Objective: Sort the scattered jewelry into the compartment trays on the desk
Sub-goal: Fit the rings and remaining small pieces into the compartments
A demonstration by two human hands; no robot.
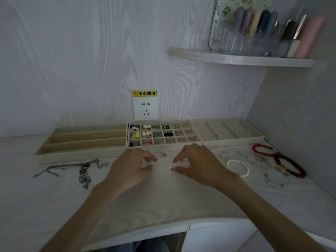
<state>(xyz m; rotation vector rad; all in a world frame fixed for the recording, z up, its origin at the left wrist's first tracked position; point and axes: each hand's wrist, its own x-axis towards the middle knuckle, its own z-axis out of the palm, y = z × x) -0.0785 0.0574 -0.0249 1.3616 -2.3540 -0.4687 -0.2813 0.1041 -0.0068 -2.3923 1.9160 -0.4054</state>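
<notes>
Peering through dim light, the small silver piece (171, 168) at the right hand (198, 164)'s thumb tip is too tiny to identify — fingers apart, holding nothing. The left hand (131, 168) hovers loosely curled, empty. A ring (164, 155) lies between them at 12 o'clock, just before the grid tray (163, 144); bare desk (163, 200) at 6 o'clock.

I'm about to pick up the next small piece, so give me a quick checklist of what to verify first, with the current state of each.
1. Small silver piece at right hand fingertips, on the white desk: ok.
2. Right hand free: ok, fingers open, nothing gripped.
3. Left hand free: cannot tell, fingers curled.
4. Empty cells in the beige grid tray: ok, several on its right side.
5. Rose-gold ring lies apart from the target: ok.
6. White pearl bracelet clear of the right wrist: ok.
</notes>
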